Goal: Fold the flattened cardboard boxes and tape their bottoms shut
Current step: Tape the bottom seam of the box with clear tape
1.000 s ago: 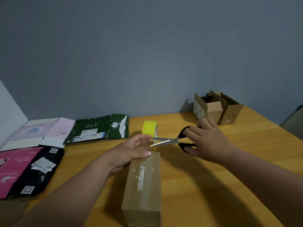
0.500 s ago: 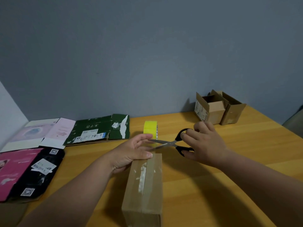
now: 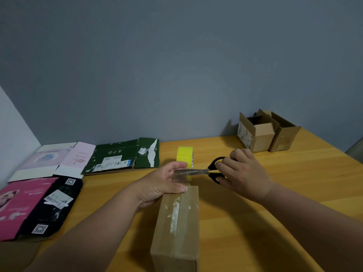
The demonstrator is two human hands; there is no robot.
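A long brown cardboard box (image 3: 176, 224) lies on the wooden table (image 3: 255, 222), clear tape running along its top seam. My left hand (image 3: 163, 183) rests on the box's far end, fingers fairly straight, thumb on the box's far top edge. A yellow tape roll (image 3: 184, 155) stands just behind it, a strip of tape stretched from roll to box. My right hand (image 3: 243, 171) grips black-handled scissors (image 3: 198, 171). Their blades are closed across the tape strip, tips near my left fingers.
Two folded brown boxes (image 3: 265, 132) with open tops stand at the back right. Flattened boxes lie at the left: green (image 3: 121, 156), pale pink (image 3: 53, 160), and pink-and-black (image 3: 35, 205). A grey wall runs behind the table.
The scissors moved left toward my left hand and their blades went from open to closed across the tape between roll and box. My left hand stayed on the box end.
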